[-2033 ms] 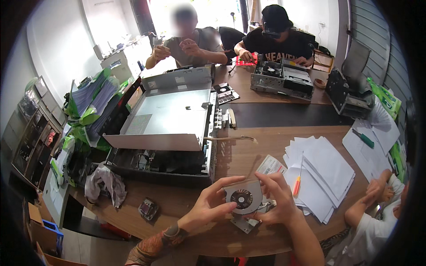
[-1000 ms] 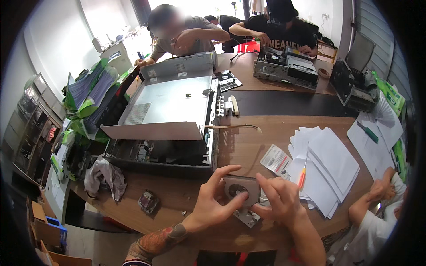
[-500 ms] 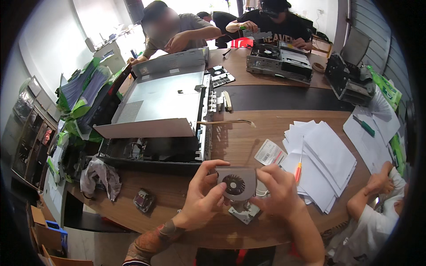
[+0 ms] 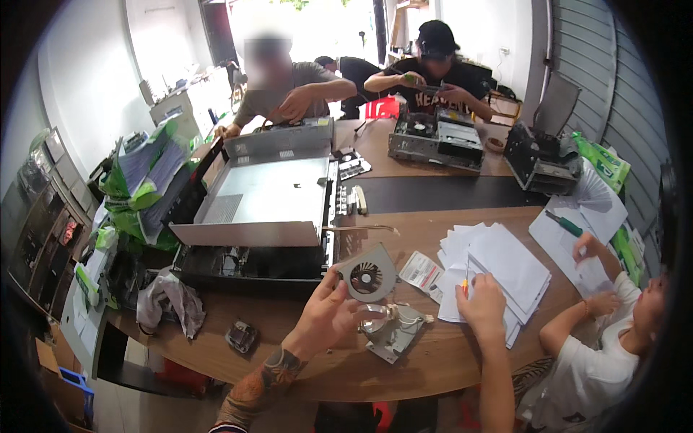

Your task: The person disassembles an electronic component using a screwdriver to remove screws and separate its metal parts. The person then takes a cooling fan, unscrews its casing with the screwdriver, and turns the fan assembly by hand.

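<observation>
My left hand (image 4: 328,314) holds a grey blower fan (image 4: 385,280) up by its edge, with the round vent and dark blades showing. Just below it on the table lies a metal bracket plate (image 4: 395,340) with a shiny, rounded clear part (image 4: 372,322) on it. My right hand (image 4: 482,307) is closed around the handle of a screwdriver (image 4: 465,286), orange-red with a thin shaft, over a stack of white papers (image 4: 505,256). A printed label card (image 4: 421,274) lies between the fan and the papers.
A large opened metal casing (image 4: 267,195) fills the left middle of the table. A small dark part (image 4: 241,336) and a crumpled grey cloth (image 4: 172,302) lie nearer. Other people work on opened devices (image 4: 437,141) across the table; one sits close at right by a green screwdriver (image 4: 564,222).
My right hand has let go of the fan and moved right onto the screwdriver. My left hand keeps the fan, now tilted. The view has shifted upward.
</observation>
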Motion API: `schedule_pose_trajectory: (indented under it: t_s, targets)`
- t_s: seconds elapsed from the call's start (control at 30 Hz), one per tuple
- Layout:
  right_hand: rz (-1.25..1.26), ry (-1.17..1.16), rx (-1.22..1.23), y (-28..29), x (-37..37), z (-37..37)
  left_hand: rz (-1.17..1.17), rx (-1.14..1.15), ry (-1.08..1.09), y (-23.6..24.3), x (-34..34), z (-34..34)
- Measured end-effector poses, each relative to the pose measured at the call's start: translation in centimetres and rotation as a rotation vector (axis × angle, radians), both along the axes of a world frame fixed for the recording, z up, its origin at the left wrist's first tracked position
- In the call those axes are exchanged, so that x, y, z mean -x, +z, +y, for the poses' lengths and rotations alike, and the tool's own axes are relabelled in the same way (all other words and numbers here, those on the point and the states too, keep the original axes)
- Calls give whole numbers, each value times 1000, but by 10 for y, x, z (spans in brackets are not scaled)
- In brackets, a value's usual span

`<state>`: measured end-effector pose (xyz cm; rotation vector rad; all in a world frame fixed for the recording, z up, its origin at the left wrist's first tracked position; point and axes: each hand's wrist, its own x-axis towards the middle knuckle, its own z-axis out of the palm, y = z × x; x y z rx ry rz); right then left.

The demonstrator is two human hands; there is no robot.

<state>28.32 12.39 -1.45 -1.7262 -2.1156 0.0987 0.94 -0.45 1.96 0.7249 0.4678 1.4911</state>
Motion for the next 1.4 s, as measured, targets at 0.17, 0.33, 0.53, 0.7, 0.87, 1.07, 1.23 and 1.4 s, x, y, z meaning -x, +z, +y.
schedule_pose_trajectory:
  t_s: [0.17,0.33,0.53,0.7,0.87,1.07,1.23,1.4]
  targets:
    - [14,-3,-94,-4,-3,1,7,-46,73,-15,-1,-6]
    - [655,167,58,38,-13,-73,-214,-98,-59,-2,-4,-33]
    - [982,462,285,67,-17,-160,208,-112,234,-9,-15,-48]
    - [1000,383,296,61,-20,-183,579,-214,232,-5,-15,-47]
    - [948,496,252,51,-18,-192,454,-91,116,1,-27,-72]
    - [883,545,214,47,-5,-204,429,-75,157,-20,-22,-89]
    - [838,585,231,47,5,-209,465,-35,213,-35,-14,-100]
    - [793,617,190,49,17,-208,436,32,232,-30,-12,-101]
